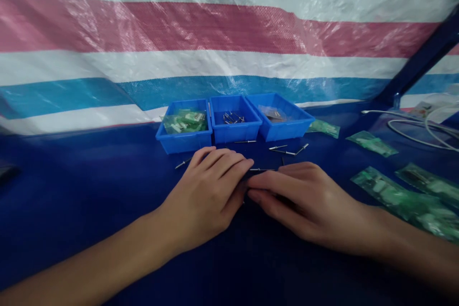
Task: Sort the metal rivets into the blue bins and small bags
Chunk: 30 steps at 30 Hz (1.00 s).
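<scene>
Makeshift small-parts assembly stall.
Striped woven tarp (229,28) across upper frame; three blue parts bins (233,126) centre; loose metal pins (287,149), green bagged parts (405,201) at right on blue-covered desk (71,191).

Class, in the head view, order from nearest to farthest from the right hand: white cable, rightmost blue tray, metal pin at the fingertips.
From the right hand:
1. Metal pin, at its fingertips.
2. Rightmost blue tray, straight beyond.
3. White cable, far right.
</scene>
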### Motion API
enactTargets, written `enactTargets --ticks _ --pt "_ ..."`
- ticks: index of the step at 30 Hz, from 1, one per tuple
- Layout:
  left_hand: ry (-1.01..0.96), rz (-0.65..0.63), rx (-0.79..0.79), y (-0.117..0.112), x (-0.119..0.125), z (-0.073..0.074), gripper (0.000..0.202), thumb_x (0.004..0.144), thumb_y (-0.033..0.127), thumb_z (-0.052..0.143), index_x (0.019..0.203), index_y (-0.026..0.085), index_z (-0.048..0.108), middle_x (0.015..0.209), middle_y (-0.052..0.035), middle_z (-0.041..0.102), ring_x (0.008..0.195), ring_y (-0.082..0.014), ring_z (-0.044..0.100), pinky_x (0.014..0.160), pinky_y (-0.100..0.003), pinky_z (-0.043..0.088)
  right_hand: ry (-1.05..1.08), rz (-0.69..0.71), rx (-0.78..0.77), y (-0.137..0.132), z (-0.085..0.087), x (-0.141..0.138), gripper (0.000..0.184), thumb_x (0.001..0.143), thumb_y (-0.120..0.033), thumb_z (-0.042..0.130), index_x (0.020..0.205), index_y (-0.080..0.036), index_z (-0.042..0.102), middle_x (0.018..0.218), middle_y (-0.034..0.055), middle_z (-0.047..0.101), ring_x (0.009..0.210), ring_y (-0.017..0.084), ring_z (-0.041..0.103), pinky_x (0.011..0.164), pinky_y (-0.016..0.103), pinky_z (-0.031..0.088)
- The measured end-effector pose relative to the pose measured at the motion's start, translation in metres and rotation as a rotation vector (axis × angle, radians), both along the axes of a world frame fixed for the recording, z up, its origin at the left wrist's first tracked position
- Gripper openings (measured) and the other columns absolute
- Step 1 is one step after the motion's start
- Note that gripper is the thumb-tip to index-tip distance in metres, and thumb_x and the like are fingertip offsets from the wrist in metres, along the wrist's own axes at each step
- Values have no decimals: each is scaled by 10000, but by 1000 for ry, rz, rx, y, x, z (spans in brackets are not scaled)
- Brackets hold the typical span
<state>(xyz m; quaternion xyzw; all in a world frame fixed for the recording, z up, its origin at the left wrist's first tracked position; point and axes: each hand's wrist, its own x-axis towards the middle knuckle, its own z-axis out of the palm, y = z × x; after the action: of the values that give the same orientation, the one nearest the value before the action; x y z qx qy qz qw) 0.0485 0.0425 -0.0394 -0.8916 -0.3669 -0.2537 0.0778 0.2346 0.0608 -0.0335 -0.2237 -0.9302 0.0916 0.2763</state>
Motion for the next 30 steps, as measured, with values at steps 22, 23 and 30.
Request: enactTargets --ticks 22,23,30 --pt "-187 75 30 2 -2 5 270 933 229 335 738 188 518 736 -9 640 727 -155 586 724 -332 417 47 -98 -31 4 0 2 201 922 -195 400 761 -168 518 592 -38 509 480 66 450 470 191 330" --pt "-190 68 22 1 -2 5 266 936 239 337 747 189 518 734 -6 636 725 -153 584 726 -331 416 39 -97 -27 4 0 2 243 926 -209 392 709 -169 493 564 -43 477 461 65 419 464 197 318" --pt "-160 -74 5 0 -1 6 129 914 195 417 846 168 524 762 -2 633 727 -130 581 742 -299 422 0 -90 -26 5 -3 1 333 951 -251 328 645 -172 432 527 -48 410 438 63 371 454 213 268"
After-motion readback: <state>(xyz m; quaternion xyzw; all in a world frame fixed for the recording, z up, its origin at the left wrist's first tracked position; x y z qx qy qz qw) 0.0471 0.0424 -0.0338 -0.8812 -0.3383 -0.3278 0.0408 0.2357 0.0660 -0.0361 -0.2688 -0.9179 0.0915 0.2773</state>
